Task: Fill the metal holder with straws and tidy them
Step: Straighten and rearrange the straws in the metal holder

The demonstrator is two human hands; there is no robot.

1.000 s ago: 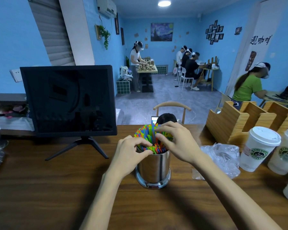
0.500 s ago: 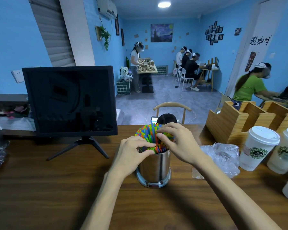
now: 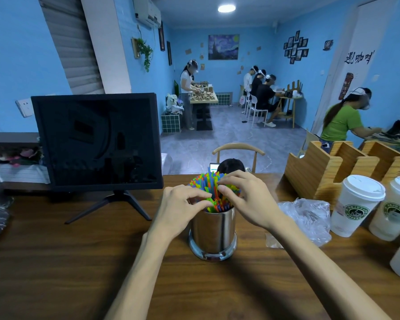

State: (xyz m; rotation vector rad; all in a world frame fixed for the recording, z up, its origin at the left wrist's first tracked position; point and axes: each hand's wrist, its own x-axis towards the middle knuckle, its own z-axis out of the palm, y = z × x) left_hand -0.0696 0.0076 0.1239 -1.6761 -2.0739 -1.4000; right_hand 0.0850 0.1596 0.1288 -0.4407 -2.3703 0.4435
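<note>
While the metal holder [image 3: 213,232] is standing upright on the wooden table [image 3: 56,269], directly in front of the person, it is bristling with a dense bunch of straws [image 3: 214,190] in green, orange, blue and yellow, their tops fanning out above the rim. Both hands are working at the bunch from opposite sides. The left hand [image 3: 179,210] is curling its fingers inward, with the fingertips pressing into the near-left straws just above the rim; whether it is actually pinching one cannot be told. The right hand [image 3: 248,202] is arching over the right side of the bunch, its fingers bending down among the straw tops and its thumb meeting them lower down, apparently pinching a few straws. Just right of the holder a crumpled clear plastic bag [image 3: 307,220] is lying on the table, and further right two lidded paper cups [image 3: 356,204] are standing in front of a wooden organiser [image 3: 321,169]. To the left a dark monitor [image 3: 97,142] is sitting on its tripod stand. Beyond the table, other people are occupying the blue-walled room.
</note>
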